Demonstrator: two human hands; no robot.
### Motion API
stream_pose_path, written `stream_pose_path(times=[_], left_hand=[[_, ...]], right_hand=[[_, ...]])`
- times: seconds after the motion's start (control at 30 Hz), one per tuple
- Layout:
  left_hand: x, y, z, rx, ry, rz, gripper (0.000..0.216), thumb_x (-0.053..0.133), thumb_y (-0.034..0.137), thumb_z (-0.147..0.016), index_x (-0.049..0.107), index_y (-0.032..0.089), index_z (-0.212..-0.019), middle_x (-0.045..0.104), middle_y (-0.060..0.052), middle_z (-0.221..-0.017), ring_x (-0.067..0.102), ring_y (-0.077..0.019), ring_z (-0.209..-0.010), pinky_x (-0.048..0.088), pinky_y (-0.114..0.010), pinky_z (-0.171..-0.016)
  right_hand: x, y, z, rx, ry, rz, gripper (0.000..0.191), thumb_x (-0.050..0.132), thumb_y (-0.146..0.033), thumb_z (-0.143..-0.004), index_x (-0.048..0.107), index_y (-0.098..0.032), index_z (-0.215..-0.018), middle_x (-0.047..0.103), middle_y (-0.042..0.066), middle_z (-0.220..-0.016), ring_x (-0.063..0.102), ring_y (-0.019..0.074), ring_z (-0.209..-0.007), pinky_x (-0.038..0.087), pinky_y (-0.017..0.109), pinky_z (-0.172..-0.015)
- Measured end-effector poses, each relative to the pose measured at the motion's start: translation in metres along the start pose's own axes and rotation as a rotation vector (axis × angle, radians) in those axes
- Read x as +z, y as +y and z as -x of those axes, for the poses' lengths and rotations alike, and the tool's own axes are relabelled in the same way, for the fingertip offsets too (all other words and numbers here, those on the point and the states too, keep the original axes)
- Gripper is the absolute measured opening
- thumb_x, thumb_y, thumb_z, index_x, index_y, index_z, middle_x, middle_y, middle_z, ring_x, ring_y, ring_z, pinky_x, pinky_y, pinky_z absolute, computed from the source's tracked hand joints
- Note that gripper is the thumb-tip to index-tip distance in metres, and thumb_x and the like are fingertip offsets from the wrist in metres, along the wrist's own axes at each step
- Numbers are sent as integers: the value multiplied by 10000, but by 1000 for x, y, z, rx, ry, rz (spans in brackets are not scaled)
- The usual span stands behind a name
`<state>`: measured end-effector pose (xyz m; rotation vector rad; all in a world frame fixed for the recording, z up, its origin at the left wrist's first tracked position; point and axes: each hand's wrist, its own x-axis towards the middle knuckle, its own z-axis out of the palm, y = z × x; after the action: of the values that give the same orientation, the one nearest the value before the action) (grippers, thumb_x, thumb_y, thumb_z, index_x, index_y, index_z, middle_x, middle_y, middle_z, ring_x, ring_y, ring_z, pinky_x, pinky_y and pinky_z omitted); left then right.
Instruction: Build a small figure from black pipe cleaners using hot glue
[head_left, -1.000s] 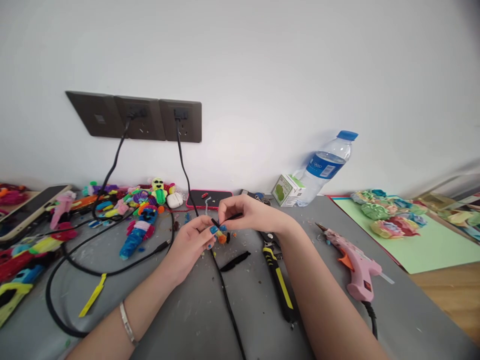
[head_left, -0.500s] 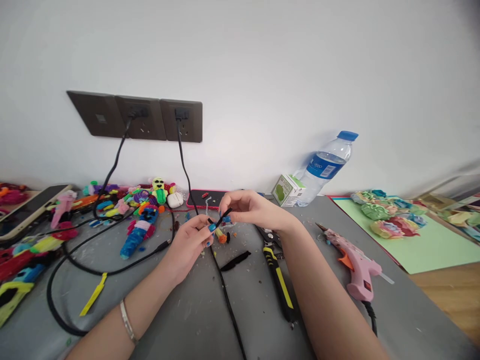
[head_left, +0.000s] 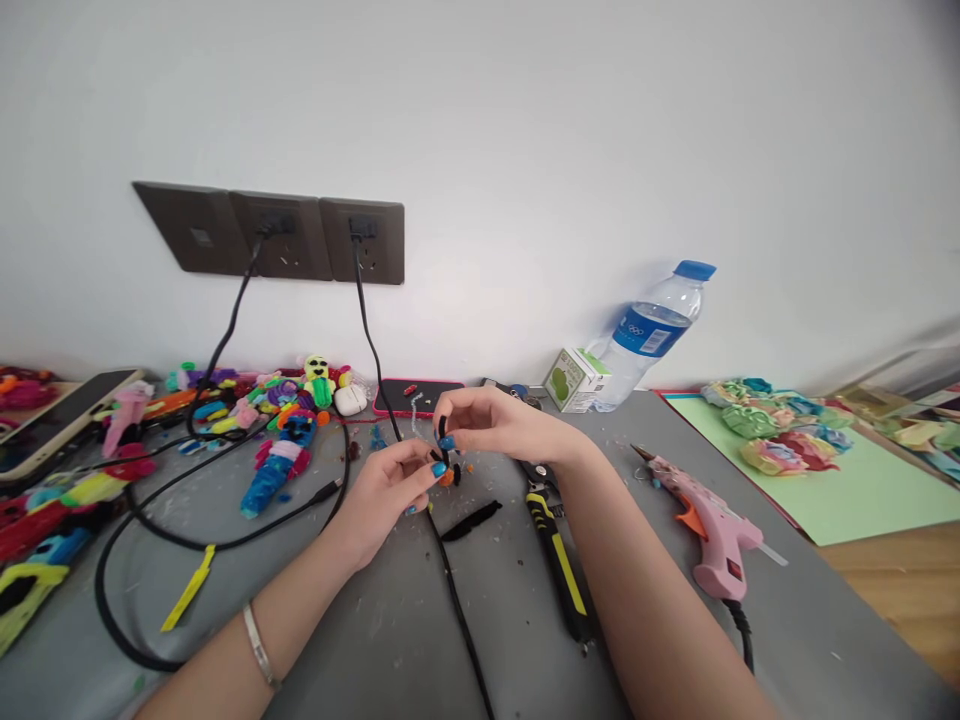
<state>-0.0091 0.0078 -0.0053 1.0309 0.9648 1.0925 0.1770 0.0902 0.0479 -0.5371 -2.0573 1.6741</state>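
Both hands pinch a short black pipe cleaner (head_left: 442, 430) above the middle of the desk. My left hand (head_left: 390, 488) grips its lower part between thumb and fingers. From the upper right, my right hand (head_left: 495, 422) closes thumb and fingertips on the upper part. The piece stands nearly upright, partly covered by the fingers. Just beneath the fingertips lies a small orange-and-black fuzzy piece (head_left: 448, 478), half hidden. A longer black fuzzy strip (head_left: 472, 521) rests on the desk in front of it. Yellow-and-black pliers (head_left: 556, 560) lie beside my right forearm.
A pink glue gun (head_left: 716, 545) lies on the right, near green paper (head_left: 847, 505). A water bottle (head_left: 649, 335) and small box (head_left: 576, 380) stand by the wall. Black cables (head_left: 450, 580) cross the desk. Fuzzy figures (head_left: 281, 465) crowd the left; a phone (head_left: 416, 398) lies behind my hands.
The black pipe cleaner has turned from slanting sideways to nearly upright between my fingers. My right hand has shifted slightly left, and my left hand slightly down and right.
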Motion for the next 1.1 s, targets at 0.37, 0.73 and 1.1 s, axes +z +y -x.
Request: stream_pose_path(times=[0.37,0.73,1.1], left_hand=[[-3,3,-2,245,300,-142,225,845,278,-680,709,194,-838,663,-17,-791,586,-167,-721,433,-238,-616],[-5,2,0,348,350,-141,123,840,244,-699,773,198,-790,705,-38,-776,630,-197,-745,493,-283,-687],[-9,-1,-1,452,425,-206,47,809,262,-732,825,249,-775,650,-52,-927,596,-195,-866,449,-250,-648]], right_hand=[[2,6,-4,20,81,-67,101,663,-128,-796,588,-171,-848,648,18,-874,578,108,-698,505,230,-646],[1,10,-4,-15,23,-83,129,721,-182,-807,595,-167,-832,671,39,-943,633,137,-807,523,263,-728],[1,8,-3,-38,16,-132,170,752,-243,-830,601,-163,-831,691,62,-996,650,155,-905,524,293,-799]])
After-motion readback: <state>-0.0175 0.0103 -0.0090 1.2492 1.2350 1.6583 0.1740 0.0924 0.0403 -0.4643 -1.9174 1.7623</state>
